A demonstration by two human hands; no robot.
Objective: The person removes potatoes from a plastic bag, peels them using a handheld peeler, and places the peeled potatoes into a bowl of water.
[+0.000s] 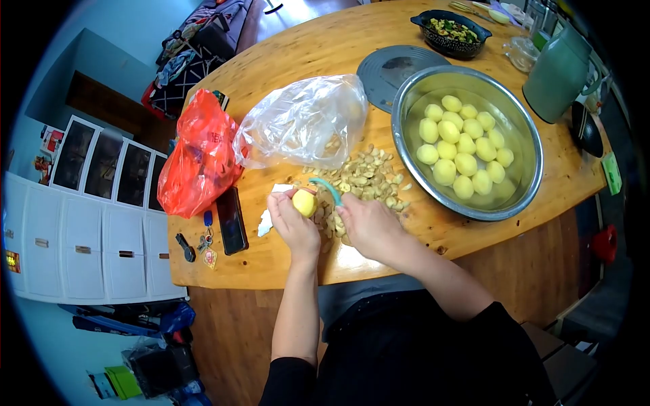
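My left hand (295,224) is closed around a pale yellow potato (305,203), its near side bare of skin. In my right hand (371,229) is a peeler with a curved green handle (332,189), whose head reaches toward the potato; I cannot tell whether the blade touches it. Below and beyond both hands lies a heap of brown potato peels (369,177) spread on the wooden table (284,54). To the right, a large steel basin (467,211) holds many peeled potatoes (466,163) in water.
A clear plastic bag (305,122) and a red plastic bag (201,159) lie beyond my left hand. A phone (232,222), keys (205,239) and white paper (265,222) lie left. Farther back are a grey round mat (399,68), a dish of food (452,35) and a green jug (558,76).
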